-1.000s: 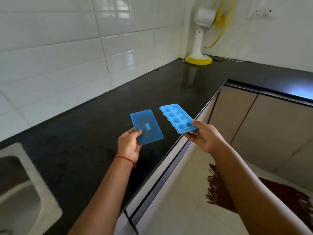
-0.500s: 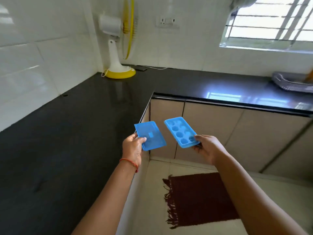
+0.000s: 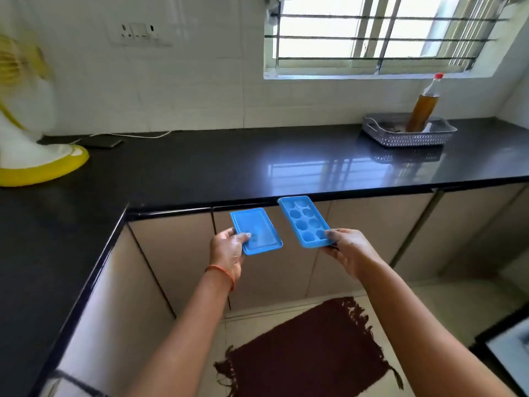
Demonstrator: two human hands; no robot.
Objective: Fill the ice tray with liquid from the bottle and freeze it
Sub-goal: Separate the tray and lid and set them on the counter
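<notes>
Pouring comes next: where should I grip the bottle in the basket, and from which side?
Probably the wide body of the bottle, above the basket wall, coming from the front: its base is walled in and its neck is narrow.

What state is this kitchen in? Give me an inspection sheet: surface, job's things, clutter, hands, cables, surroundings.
Surface: black counter, glossy, L-shaped, reflecting the window.
Job's things: ice tray, cups look empty, held in the air before the counter edge; lid off, held beside it; bottle of brown liquid, red cap on, upright in a basket at far right.
Clutter: fan at far left; dark flat object beside its base.
Hands: left hand pinches the lid; right hand pinches the tray's near end.
Cables: white cable along the wall behind the flat object.
Surroundings: barred window, wall socket, cabinets, dark red mat on the floor.
</notes>
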